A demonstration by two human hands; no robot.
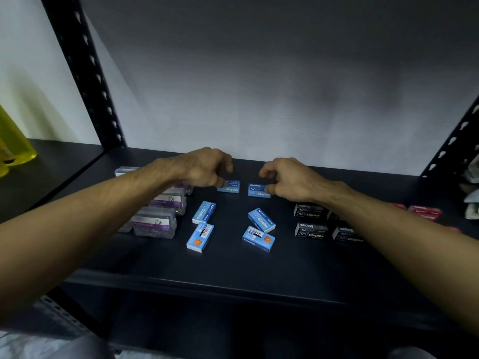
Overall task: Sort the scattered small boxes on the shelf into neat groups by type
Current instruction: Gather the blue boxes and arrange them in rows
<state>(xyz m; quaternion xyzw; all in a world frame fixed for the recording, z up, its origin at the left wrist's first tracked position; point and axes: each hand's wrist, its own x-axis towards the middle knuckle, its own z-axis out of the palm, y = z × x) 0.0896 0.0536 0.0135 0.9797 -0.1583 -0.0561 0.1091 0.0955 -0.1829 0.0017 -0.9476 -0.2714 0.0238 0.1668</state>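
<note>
left hand (pixel 204 168) grip: blue carton (pixel 229 187) | right hand (pixel 287 180): matching carton (pixel 258 190)

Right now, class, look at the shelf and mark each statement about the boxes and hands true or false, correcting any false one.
1. Six blue staple boxes lie on the shelf. True.
2. The black staple boxes sit left of the blue ones. False: they sit to the right.
3. The left hand touches a blue box at the back. True.
4. The clear paper clip boxes sit at the far right. False: they are at the left.
5. The right hand holds a black box. False: it pinches a blue one.
</note>
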